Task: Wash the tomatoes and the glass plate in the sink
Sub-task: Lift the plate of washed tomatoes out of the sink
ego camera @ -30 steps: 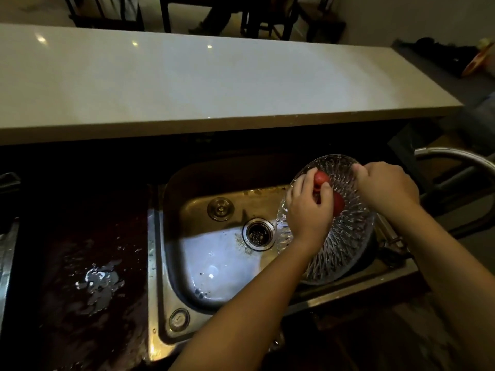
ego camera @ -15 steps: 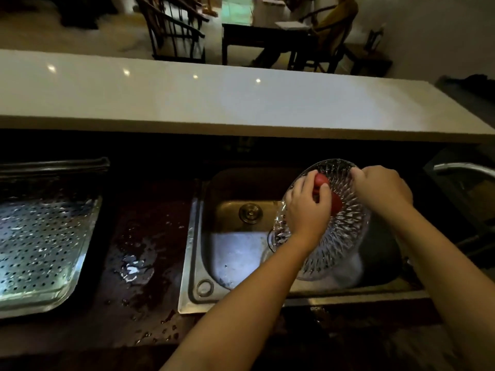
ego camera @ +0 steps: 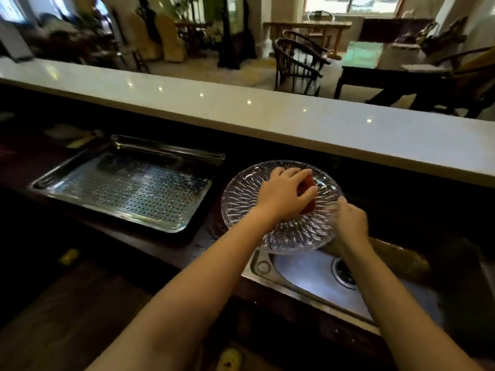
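The cut-glass plate [ego camera: 249, 199] lies nearly flat, over the dark counter at the steel sink's [ego camera: 302, 274] left rim. My left hand [ego camera: 281, 194] presses red tomatoes [ego camera: 309, 184] down on the plate; they are mostly hidden under the fingers. My right hand [ego camera: 348, 220] grips the plate's right edge. The sink's drain [ego camera: 344, 271] shows below the plate.
A perforated steel draining tray [ego camera: 128, 188] sits on the dark counter to the left of the plate. A pale raised bar top [ego camera: 267, 113] runs across behind. Chairs and tables stand in the room beyond.
The plate went from steeply tilted over the sink basin to nearly level and left, toward the counter. Both hands kept their hold. My view swung up and left.
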